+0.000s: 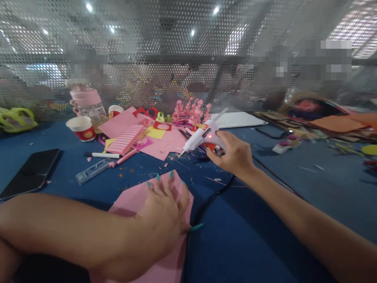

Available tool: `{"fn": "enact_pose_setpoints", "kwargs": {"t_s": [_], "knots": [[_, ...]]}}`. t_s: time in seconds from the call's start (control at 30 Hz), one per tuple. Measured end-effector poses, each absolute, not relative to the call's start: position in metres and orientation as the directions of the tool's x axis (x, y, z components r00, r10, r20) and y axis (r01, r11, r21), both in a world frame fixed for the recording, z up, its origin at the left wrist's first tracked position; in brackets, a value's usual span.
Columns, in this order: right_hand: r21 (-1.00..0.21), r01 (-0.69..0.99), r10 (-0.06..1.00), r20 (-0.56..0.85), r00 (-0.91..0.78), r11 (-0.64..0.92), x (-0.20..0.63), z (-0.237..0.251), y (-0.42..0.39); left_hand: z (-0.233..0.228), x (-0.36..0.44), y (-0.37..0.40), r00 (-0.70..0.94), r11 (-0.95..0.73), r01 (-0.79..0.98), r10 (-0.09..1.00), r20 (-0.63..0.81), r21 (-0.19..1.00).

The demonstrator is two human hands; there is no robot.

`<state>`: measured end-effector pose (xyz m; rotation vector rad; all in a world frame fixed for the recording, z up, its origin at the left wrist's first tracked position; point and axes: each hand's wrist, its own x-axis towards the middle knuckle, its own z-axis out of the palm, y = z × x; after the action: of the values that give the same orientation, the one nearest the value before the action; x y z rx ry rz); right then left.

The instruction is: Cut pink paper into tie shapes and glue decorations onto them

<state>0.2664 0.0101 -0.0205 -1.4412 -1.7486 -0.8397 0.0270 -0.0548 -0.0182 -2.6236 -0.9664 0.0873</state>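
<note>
My left hand (pixel 163 208) lies spread on a sheet of pink paper (pixel 132 196) at the front of the blue table, fingertips toward its far corner. The forearm and palm hide part of the sheet. Wrapped round the handle of a white glue gun (pixel 196 138) is my right hand (pixel 234 153). Its nozzle points left and down, close above the table, and a small red light glows on its side. Behind it stand several pink paper figures (pixel 194 112), beside a pile of pink paper pieces (pixel 159 143).
Left of the pile are a paper cup (pixel 82 128), a water bottle (pixel 88 102), a marker (pixel 103 155), a clear ruler (pixel 94 171) and a black phone (pixel 32 171). A black cord (pixel 210 200) crosses the table. Behind rises a perforated metal screen (pixel 165 59); cardboard (pixel 332 124) lies right.
</note>
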Motion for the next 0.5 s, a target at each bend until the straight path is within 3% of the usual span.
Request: {"fn": "enact_pose_setpoints", "kwargs": {"t_s": [0.17,0.5], "knots": [[0.028,0.984,0.522,0.845,-0.117,0.174,0.263,-0.021,0.009,-0.012,0.036,-0.058,0.752,-0.658,0.592,0.659,0.025,-0.465],[0.100,0.966,0.499,0.841,-0.211,0.240,0.249,-0.026,0.006,-0.002,0.044,-0.060,0.755,-0.730,0.563,0.645,-0.118,-0.387]]}}
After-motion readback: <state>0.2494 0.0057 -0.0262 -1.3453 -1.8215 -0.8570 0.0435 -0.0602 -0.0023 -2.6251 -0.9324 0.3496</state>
